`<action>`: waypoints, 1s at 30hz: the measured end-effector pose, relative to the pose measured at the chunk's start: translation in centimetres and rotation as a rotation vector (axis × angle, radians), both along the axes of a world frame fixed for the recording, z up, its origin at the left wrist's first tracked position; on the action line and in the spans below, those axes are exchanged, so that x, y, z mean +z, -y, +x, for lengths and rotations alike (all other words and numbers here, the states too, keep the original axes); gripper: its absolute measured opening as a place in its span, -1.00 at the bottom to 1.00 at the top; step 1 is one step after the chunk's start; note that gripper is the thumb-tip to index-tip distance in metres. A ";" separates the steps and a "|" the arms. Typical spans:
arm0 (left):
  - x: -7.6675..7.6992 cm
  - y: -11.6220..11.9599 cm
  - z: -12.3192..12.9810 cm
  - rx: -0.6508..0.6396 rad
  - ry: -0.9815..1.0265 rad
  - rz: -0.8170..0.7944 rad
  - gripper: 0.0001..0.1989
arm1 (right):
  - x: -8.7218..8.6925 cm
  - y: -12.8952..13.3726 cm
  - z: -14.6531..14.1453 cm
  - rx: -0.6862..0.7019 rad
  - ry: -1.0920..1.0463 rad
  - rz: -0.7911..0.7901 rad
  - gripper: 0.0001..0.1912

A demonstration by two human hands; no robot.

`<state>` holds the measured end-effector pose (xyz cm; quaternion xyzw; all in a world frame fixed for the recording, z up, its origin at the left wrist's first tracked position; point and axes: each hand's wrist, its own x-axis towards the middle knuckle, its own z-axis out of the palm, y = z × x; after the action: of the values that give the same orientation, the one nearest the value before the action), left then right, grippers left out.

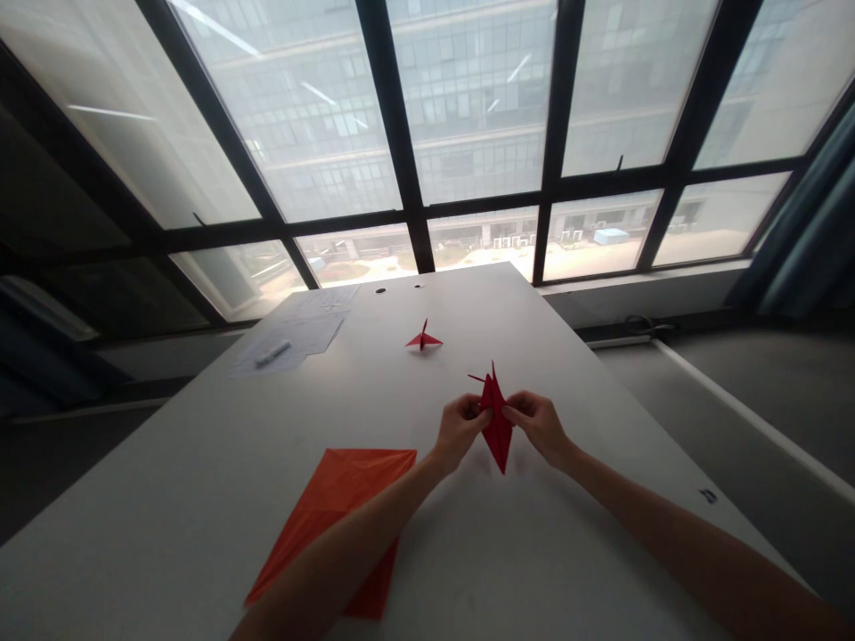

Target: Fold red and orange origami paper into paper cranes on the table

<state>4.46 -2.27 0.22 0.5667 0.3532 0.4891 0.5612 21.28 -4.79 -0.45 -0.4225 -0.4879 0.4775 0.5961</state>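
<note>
Between both hands, a little above the white table (468, 552), is a folded red origami crane (498, 436) with one long point down and thin points sticking up. My left hand (460, 427) pinches its left side between thumb and fingers. On the opposite side, my right hand (538, 425) pinches the right edge the same way. Farther back on the table stands a second red paper crane (424, 340) with its wings spread, apart from both hands. Under my left forearm lies an orange paper sheet (334, 490), partly hidden by the arm.
White printed papers (300, 325) lie at the back left, with a pale marker-like object (272, 354) on them. A small dark item (708, 496) sits near the right table edge. Tall windows (468, 98) rise behind the table, and a blue curtain (802, 223) hangs at right.
</note>
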 end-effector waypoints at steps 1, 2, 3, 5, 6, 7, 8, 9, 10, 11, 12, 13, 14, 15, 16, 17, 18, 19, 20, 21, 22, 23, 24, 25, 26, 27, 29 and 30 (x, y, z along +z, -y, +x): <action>-0.1 -0.1 0.0 -0.005 -0.002 0.007 -0.71 | 0.0 0.0 -0.1 0.006 -0.005 0.000 -0.68; -0.1 -0.1 0.0 -0.012 -0.009 0.017 -0.70 | 0.0 0.0 -0.2 0.027 -0.006 -0.003 -0.67; -0.2 -0.2 -0.1 -0.020 -0.022 0.031 -0.70 | 0.0 0.0 -0.2 0.057 0.000 -0.004 -0.67; 0.0 -0.2 -0.2 -0.037 -0.064 0.085 -0.71 | 0.0 0.0 -0.1 0.111 0.051 0.022 -0.69; 0.1 -0.2 -0.4 -0.041 -0.092 0.136 -0.73 | 0.1 0.1 0.1 0.106 0.100 0.064 -0.73; 0.4 -0.2 -0.5 -0.039 -0.126 0.209 -0.76 | 0.2 0.1 0.2 0.071 0.162 0.133 -0.77; 0.6 -0.1 -0.7 -0.028 -0.160 0.303 -0.80 | 0.4 0.2 0.5 0.020 0.236 0.224 -0.82; 0.9 0.1 -0.8 -0.006 -0.197 0.417 -0.84 | 0.6 0.3 0.8 -0.033 0.316 0.331 -0.86; 1.1 0.2 -1.0 0.022 -0.232 0.537 -0.89 | 0.8 0.4 1.0 -0.080 0.399 0.441 -0.90; 1.3 0.3 -1.2 0.053 -0.259 0.647 -0.92 | 0.8 0.5 1.4 -0.111 0.478 0.542 -0.90; 1.3 0.4 -1.4 0.074 -0.296 0.733 -0.93 | 0.8 0.5 1.7 -0.125 0.550 0.622 -0.87; 1.2 0.4 -1.5 0.082 -0.342 0.792 -0.93 | 0.7 0.4 1.9 -0.123 0.618 0.675 -0.84; 1.1 0.4 -1.6 0.073 -0.398 0.821 -0.92 | 0.5 0.3 2.1 -0.108 0.685 0.701 -0.82; 0.9 0.3 -1.7 0.046 -0.462 0.820 -0.90 | 0.2 0.1 2.3 -0.092 0.748 0.701 -0.81; 0.6 0.2 -1.7 0.013 -0.521 0.793 -0.89 | -0.1 -0.1 2.4 -0.074 0.807 0.676 -0.82; 0.3 0.1 -1.7 -0.016 -0.563 0.746 -0.89 | -0.5 -0.3 2.5 -0.054 0.857 0.637 -0.83; 0.0 0.0 -1.6 -0.035 -0.584 0.687 -0.89 | -0.9 -0.5 2.5 -0.030 0.895 0.586 -0.84; -0.2 -0.1 -1.5 -0.043 -0.589 0.622 -0.90 | -1.2 -0.6 2.4 -0.007 0.919 0.529 -0.86; -0.5 -0.2 -1.4 -0.041 -0.584 0.556 -0.91 | -1.5 -0.8 2.4 0.016 0.928 0.472 -0.87; -0.7 -0.3 -1.2 -0.035 -0.576 0.493 -0.92 | -1.7 -1.0 2.3 0.039 0.927 0.421 -0.88; -0.8 -0.4 -1.1 -0.033 -0.573 0.435 -0.94 | -1.8 -1.1 2.2 0.062 0.920 0.378 -0.88; -1.0 -0.5 -0.9 -0.034 -0.574 0.386 -0.93 | -2.0 -1.2 2.1 0.075 0.910 0.341 -0.88; -1.1 -0.5 -0.8 -0.037 -0.578 0.348 -0.91 | -2.1 -1.3 2.0 0.077 0.898 0.310 -0.88; -1.1 -0.6 -0.7 -0.041 -0.584 0.320 -0.89 | -2.1 -1.4 1.8 0.067 0.885 0.284 -0.87; -1.2 -0.7 -0.6 -0.044 -0.589 0.303 -0.86 | -2.2 -1.5 1.7 0.051 0.872 0.262 -0.87; -1.2 -0.7 -0.5 -0.036 -0.590 0.300 -0.86 | -2.2 -1.5 1.6 0.032 0.856 0.247 -0.87; -1.3 -0.9 -0.5 0.017 -0.575 0.324 -0.86 | -2.2 -1.5 1.2 0.009 0.816 0.234 -0.88; -1.3 -1.0 -0.5 0.051 -0.559 0.334 -0.87 | -2.2 -1.4 1.1 0.006 0.788 0.235 -0.87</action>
<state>3.91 -1.29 -1.11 0.7542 0.4227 0.3797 0.3291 22.38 -3.37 -2.64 -0.5008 -0.7313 0.2220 0.4063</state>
